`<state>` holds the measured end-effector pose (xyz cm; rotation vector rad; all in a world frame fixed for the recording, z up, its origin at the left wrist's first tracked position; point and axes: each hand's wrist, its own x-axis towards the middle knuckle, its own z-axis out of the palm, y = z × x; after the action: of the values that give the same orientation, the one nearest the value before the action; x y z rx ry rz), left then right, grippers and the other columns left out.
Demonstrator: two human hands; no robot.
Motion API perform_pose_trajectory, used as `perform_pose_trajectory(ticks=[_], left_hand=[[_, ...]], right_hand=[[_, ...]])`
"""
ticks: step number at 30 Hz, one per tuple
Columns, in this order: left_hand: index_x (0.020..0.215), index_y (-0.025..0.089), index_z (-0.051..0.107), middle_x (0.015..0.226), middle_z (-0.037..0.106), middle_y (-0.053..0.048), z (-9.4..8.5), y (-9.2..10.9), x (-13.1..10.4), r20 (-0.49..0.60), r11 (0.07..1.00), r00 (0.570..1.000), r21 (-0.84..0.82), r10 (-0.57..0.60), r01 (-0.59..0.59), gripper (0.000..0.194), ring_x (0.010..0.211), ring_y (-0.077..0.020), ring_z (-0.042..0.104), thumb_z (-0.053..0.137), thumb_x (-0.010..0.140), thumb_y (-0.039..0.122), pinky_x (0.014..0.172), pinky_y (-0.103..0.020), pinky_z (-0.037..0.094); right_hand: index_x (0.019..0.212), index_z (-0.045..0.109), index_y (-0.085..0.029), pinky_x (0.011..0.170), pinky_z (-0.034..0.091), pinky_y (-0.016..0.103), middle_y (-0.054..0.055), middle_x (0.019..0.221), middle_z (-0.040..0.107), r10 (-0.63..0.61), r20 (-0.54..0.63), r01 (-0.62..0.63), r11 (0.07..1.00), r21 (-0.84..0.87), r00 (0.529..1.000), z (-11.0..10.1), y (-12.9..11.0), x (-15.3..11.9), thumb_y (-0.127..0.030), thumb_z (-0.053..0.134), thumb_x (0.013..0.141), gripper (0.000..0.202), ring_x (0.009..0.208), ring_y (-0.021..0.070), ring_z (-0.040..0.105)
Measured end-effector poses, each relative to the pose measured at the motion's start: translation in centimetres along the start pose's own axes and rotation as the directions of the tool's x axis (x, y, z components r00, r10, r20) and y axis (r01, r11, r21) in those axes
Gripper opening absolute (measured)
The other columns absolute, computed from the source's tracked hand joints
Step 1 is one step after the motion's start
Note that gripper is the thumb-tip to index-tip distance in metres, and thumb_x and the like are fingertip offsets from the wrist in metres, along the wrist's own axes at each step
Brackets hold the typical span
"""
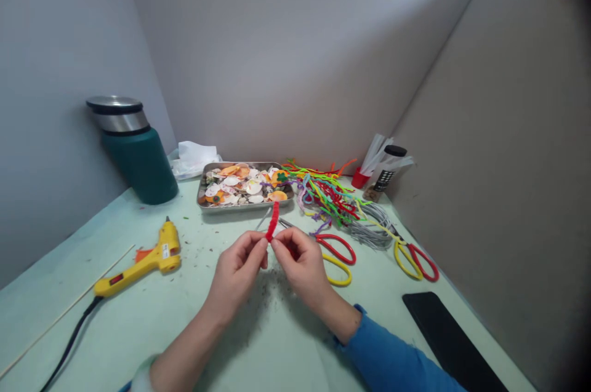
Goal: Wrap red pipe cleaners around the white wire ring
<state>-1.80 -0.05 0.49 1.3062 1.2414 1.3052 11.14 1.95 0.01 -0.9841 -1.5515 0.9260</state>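
Between my two hands, over the middle of the table, a short red pipe cleaner points up and away from me. My left hand pinches its lower end between thumb and forefinger. Right beside it, my right hand pinches at the same end, with the fingertips of both hands almost touching. The fingers hide the lowest part of the pipe cleaner. Just past my right hand lie scissors with one red and one yellow handle, their blades partly covered by the hand.
A metal tray of shells stands at the back, beside colourful pipe cleaners and grey wire. Left are a yellow glue gun, a thin stick and a green bottle. More scissors and a black flat object lie right.
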Motion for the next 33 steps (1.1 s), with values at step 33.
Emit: perform_pose_trajectory(ticks=[33], left_hand=[[0.067,0.013,0.058,0.041,0.033,0.008,-1.0,0.5,0.2,0.295,0.862,0.927,-0.380,-0.231,0.335,0.024,0.038,-0.0029,0.016,0.057,0.080,0.034,0.039,-0.021,0.008]], right_hand=[[0.076,0.061,-0.015,0.059,0.040,0.023,0.000,0.069,0.058,0.047,0.105,-0.056,0.995,0.085,0.993,-0.1,1.8,0.5,-0.029,0.054,0.082,0.016,0.064,0.0124,0.051]])
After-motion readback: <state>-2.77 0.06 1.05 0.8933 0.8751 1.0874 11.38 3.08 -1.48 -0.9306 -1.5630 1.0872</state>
